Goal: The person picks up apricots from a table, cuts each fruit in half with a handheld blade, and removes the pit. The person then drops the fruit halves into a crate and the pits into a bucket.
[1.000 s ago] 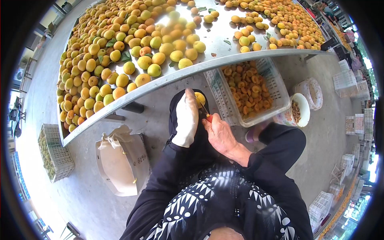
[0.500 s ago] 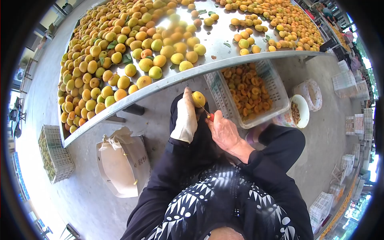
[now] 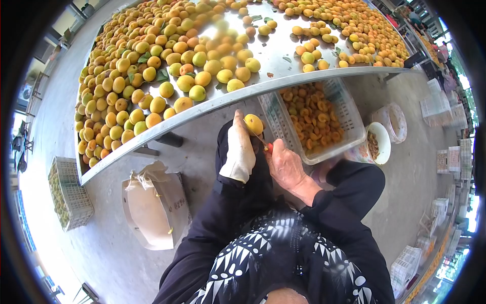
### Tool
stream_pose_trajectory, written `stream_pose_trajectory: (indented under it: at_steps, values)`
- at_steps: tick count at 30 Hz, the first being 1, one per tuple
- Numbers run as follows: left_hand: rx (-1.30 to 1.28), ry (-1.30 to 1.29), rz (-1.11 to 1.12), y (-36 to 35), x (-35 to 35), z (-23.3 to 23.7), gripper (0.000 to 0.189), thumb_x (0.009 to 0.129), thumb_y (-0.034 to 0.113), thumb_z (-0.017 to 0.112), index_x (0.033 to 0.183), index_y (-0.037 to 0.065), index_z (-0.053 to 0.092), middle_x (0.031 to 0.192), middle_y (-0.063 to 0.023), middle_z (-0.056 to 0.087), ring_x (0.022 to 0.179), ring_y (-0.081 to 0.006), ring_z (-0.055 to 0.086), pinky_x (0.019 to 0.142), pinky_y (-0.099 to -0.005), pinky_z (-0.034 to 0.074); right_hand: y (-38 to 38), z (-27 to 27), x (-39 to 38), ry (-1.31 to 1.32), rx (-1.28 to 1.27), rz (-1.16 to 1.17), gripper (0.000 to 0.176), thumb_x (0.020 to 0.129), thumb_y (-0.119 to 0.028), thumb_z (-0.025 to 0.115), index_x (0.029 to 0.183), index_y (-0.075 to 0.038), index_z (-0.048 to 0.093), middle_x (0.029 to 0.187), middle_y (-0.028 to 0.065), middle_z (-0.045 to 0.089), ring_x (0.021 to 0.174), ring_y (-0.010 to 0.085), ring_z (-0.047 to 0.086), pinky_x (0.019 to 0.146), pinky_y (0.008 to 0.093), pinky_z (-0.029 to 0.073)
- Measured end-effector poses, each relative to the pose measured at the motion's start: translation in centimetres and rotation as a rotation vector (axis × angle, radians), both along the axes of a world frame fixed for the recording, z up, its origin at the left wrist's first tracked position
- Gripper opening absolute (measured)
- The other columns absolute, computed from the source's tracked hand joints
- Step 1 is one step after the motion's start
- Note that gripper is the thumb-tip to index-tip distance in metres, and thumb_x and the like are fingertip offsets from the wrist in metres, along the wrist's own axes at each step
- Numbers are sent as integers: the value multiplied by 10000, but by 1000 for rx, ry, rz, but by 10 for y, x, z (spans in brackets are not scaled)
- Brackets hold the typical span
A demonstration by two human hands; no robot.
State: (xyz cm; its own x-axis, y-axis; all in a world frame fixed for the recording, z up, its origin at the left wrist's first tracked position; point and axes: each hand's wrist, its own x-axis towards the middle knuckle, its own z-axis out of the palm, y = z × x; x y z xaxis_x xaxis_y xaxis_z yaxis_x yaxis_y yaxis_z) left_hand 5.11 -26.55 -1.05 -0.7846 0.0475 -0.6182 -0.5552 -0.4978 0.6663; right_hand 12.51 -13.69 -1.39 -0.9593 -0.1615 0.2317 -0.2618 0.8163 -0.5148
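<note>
In a white glove, my left hand grips a yellow apricot above my lap. My bare right hand is closed around the red handle of a small knife. Its thin blade reaches up to the lower side of the apricot. Right of my hands stands a white plastic crate with many halved apricots in it. In front of me, whole apricots cover much of a metal table, with a few green leaves among them.
The table's raised metal rim runs just beyond my hands. A bucket with pits inside stands right of the crate, beside another bucket. At left are a cardboard box and a crate of fruit. More crates line the right.
My right hand has shifted slightly to the right and turned, with the knife still at the apricot. The left hand and apricot have moved only a little.
</note>
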Motion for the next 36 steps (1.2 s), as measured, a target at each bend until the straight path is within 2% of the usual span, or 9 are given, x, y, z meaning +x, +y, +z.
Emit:
stream_pose_trajectory:
  at_steps: [6,13,18,22,25,28,32,34,36]
  values:
    - [-92,217,9,3,4,-6,583,1012,518,360,813,35,619,634,-54,583,482,-116,484,437,-258,357,-3,7,8,-95,-20,-25,238,942,-139,589,892,9,410,582,226,550,547,428,603,476,493,468]
    - [29,-4,172,18,6,21,524,1000,503,398,855,53,624,738,-75,643,546,-142,535,454,-257,415,6,-10,1,48,-18,-14,203,915,-82,584,884,8,404,632,225,561,598,432,605,509,491,474]
    - [-2,38,-78,3,3,20,513,992,507,393,854,65,615,712,-64,663,491,-131,516,392,-248,336,17,-15,6,103,-51,-1,195,905,-79,598,850,-21,421,663,173,548,593,389,578,519,443,472]
    - [-268,332,-122,-1,-1,34,499,1024,450,383,864,53,639,728,-66,639,660,-145,583,601,-294,459,30,-4,22,149,-160,-166,184,871,-143,651,808,-46,508,632,131,557,545,323,574,472,401,417]
    - [-576,735,-353,-1,6,33,441,1030,420,379,954,72,639,725,-102,646,661,-230,620,604,-352,470,23,41,5,-400,-1210,-532,366,932,-416,622,887,-53,601,649,-21,540,521,47,456,452,251,326]
    - [-901,1131,-531,9,13,56,402,1032,386,373,1000,88,641,743,-147,641,711,-328,643,633,-405,482,11,77,-16,-599,-1424,-418,354,950,-414,608,861,-70,612,647,-20,547,518,44,431,473,228,314]
    - [-886,1080,-398,20,25,71,345,1016,368,410,1037,102,629,764,-152,643,748,-382,634,652,-426,493,-5,67,-32,-430,-1376,-477,382,950,-414,606,819,-55,609,627,40,563,507,105,456,488,253,347]
    - [-922,1099,-213,29,32,61,324,1017,347,418,1029,90,615,773,-170,647,723,-393,636,620,-433,496,-10,51,-32,120,-891,-475,394,944,-391,615,777,-35,596,609,115,554,518,174,500,506,304,394]
    - [-824,967,-183,35,38,50,382,1050,355,385,1027,43,605,794,-108,639,676,-188,597,648,-332,482,-9,56,-29,144,-838,-457,380,934,-342,634,734,-26,565,578,149,518,505,249,524,505,355,421]
